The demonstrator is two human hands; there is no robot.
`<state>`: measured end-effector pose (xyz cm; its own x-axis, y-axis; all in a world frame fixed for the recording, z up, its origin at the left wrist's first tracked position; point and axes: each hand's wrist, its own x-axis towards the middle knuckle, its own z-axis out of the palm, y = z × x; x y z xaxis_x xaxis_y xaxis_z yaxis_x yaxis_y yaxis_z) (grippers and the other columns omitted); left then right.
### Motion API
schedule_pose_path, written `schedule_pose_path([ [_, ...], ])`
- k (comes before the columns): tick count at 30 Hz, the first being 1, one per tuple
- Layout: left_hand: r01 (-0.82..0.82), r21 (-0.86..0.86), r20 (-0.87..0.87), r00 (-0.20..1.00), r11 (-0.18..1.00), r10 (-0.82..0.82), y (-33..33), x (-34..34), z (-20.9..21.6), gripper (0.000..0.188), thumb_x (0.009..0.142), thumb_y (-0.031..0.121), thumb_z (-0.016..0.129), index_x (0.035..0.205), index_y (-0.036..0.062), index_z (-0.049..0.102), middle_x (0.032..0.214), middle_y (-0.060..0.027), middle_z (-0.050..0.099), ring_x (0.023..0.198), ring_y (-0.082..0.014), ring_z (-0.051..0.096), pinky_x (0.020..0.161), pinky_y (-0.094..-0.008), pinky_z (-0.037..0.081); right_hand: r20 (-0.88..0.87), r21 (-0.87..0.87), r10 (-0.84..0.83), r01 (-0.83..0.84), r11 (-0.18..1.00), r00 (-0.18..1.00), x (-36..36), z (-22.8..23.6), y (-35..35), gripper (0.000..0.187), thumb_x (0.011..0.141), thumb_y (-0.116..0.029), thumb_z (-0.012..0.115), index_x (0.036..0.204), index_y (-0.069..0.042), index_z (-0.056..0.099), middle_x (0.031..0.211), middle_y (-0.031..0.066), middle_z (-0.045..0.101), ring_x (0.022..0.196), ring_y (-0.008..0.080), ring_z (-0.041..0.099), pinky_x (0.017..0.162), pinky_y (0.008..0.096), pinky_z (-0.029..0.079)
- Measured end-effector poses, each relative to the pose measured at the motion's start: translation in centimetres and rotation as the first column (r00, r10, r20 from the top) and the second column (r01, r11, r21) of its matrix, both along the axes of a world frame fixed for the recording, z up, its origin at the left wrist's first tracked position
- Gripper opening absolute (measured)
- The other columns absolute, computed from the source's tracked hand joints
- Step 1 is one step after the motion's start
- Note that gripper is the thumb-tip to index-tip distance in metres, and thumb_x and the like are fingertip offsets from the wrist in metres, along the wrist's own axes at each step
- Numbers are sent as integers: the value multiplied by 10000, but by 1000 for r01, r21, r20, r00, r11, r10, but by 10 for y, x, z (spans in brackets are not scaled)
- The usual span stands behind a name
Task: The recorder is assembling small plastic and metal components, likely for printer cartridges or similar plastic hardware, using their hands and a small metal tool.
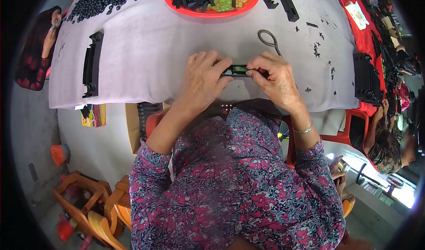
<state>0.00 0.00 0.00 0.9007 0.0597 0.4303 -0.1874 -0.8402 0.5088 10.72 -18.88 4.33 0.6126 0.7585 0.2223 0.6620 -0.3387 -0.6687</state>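
Note:
Above the near edge of the table, a narrow black plastic part [227,72] is held level between my hands. A small translucent green piece [240,69] sits in its open middle. My left hand [200,79] is closed on the left end, thumb below and fingers above. At the right end, my right hand [278,81] pinches the part with thumb and forefinger. Its fingertips are beside the green piece and hide that end. Just beyond the right hand lies a tool with a dark metal loop handle [268,38]; its lower end is hidden behind the hand.
A red tray [212,14] holds black strips and yellow-green pieces. Many small black round parts [113,0] are heaped far left. Long black racks stand at left [92,65] and right [367,78]. Tiny black bits [316,50] are scattered at right. Other people sit nearby.

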Motion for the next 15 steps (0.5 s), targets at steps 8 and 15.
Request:
schedule_pose_path([
  [8, 4, -4, -30, 1000, 1000, -4, -1, -3, 2, 382, 754, 199, 756, 1104, 65, 682, 938, -94, 578, 929, -299, 568, 881, -434, 424, 34, 17, -72, 72, 997, 997, -11, -5, 7, 73, 801, -49, 710, 853, -24, 664, 743, 115, 591, 713, 313, 588, 675, 421, 460],
  [15, 145, -176, -133, 977, 974, -170, 10, 10, 20, 304, 863, 229, 676, 1091, 28, 687, 931, -143, 598, 910, -353, 591, 831, -440, 460, 38, 60, -121, 119, 991, 992, -13, -10, 10, 84, 796, -59, 731, 844, -31, 668, 763, 114, 629, 751, 319, 618, 700, 425, 476],
])
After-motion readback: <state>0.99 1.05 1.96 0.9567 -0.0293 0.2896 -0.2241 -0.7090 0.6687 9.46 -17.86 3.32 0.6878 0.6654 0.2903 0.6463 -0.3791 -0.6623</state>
